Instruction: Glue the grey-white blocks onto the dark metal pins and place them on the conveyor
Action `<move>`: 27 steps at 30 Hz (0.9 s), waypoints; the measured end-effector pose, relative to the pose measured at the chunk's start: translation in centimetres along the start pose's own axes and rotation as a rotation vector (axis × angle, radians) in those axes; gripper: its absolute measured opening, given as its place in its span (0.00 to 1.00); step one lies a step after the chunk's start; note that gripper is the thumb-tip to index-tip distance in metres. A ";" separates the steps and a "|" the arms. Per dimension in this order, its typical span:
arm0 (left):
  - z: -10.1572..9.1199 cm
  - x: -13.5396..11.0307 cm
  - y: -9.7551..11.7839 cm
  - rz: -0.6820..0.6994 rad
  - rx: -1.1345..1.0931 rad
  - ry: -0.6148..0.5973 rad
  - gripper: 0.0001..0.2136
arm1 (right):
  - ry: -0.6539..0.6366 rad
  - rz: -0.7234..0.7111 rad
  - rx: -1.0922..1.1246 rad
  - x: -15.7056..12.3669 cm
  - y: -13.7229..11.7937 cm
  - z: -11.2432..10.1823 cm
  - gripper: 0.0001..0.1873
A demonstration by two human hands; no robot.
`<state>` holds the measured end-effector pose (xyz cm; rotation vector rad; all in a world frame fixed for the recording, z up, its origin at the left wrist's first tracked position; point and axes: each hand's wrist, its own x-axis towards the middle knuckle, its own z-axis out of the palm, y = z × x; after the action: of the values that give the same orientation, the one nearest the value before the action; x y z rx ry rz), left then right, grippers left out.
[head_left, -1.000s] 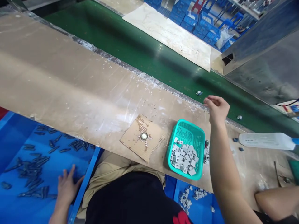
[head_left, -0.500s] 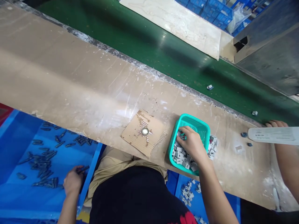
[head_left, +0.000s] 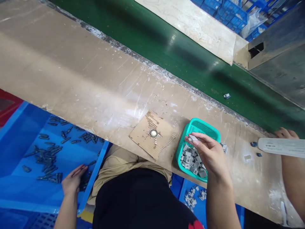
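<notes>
the right hand (head_left: 209,156) pinches one small grey block (head_left: 192,138) in its fingertips, just above the teal basket (head_left: 207,127) of like blocks at the desk's (head_left: 71,79) near edge. the block looks light, hard and easily dropped; its opposite flat faces suit a pinch. the left hand (head_left: 72,181) lies spread on dark parts (head_left: 47,159) in the blue bin (head_left: 21,190).

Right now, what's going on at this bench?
The person's right hand holds one grey piece pinched just above the teal basket of similar pieces. The left hand lies open among dark parts in the blue tray below the bench. At the right edge, another person's hand is by a white bottle.
</notes>
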<state>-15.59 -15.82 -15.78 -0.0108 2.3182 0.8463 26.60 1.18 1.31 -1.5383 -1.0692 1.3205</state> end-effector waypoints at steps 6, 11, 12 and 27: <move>-0.4 -1.3 1.6 -0.073 -0.379 -0.088 0.12 | -0.056 -0.340 -0.484 -0.4 0.4 4.5 0.13; 0.2 -2.6 4.5 -0.111 -0.576 -0.204 0.14 | -0.208 -0.572 -0.884 0.6 0.3 7.7 0.12; 0.4 -3.2 5.2 -0.114 -0.604 -0.243 0.15 | -0.223 -0.613 -0.931 0.8 0.4 8.2 0.12; 3.1 -11.8 11.2 -0.124 -0.680 -0.856 0.14 | -0.254 -0.582 -0.946 1.2 1.2 9.7 0.12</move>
<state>-7.03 -7.58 -4.20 -0.0702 1.1682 1.2322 17.22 2.55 -1.29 -1.4779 -2.3088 0.6020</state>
